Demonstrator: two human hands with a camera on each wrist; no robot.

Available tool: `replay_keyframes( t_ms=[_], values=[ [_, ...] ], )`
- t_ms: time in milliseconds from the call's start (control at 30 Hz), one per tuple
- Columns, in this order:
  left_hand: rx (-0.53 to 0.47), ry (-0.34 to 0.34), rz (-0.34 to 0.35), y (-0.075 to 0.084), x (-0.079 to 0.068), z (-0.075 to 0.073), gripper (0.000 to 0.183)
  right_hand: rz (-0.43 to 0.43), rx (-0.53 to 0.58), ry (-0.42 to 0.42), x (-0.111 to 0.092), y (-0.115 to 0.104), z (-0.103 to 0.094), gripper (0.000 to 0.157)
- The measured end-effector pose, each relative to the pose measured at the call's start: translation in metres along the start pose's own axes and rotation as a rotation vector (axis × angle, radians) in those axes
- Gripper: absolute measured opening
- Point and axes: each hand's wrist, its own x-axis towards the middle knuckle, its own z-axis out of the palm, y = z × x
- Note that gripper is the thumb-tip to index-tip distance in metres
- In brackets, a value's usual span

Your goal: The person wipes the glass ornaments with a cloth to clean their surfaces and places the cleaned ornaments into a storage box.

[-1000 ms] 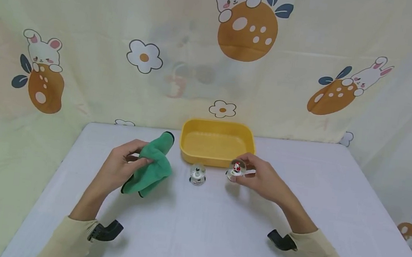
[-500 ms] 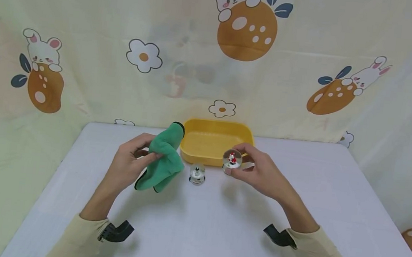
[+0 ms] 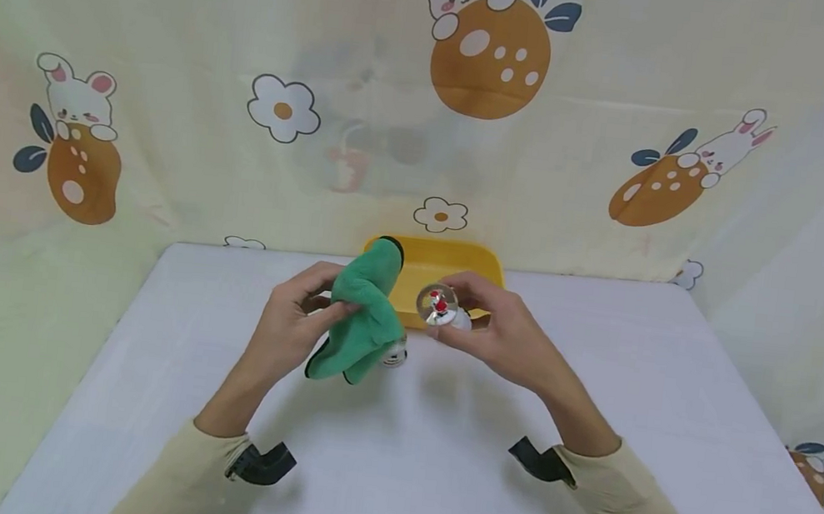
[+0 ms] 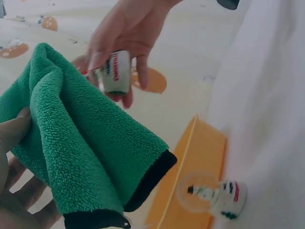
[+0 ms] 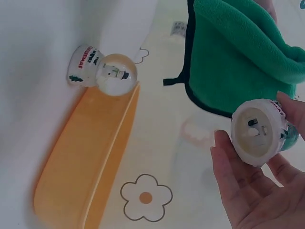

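Note:
A green cloth (image 3: 365, 306) with black edging hangs from my left hand (image 3: 293, 316), pinched between thumb and fingers. My right hand (image 3: 506, 330) grips a small snow globe (image 3: 437, 305) with a red-and-white figure inside. That globe is tilted above the table, its dome toward the cloth, and the right wrist view shows the underside of its white base (image 5: 257, 132). A second snow globe (image 5: 102, 74), with a snowman inside, stands on the table in front of the yellow tray. In the head view the cloth partly covers this second globe.
The yellow tray (image 3: 496, 267) stands at the back of the table against the patterned curtain (image 3: 605, 68). A white cloth covers the table (image 3: 404, 474). Black wrist cameras (image 3: 262, 463) sit at both sleeves.
My left hand has moved right with the cloth, now overlapping the standing globe and tray. My right hand has lifted its snow globe and brought it left, tilting it toward the cloth.

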Motion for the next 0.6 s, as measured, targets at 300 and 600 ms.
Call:
replay_keyframes(
  t_ms=[300,600],
  values=[
    [-0.018,-0.020,-0.001,-0.001,0.001,0.017,0.031,-0.038,-0.084,-0.021,0.008,-0.012,0.010,0.047],
    [-0.021,-0.054,-0.016,-0.004,-0.001,0.028,0.043,-0.085,-0.141,-0.001,0.009,-0.013,0.012,0.050]
  ],
)
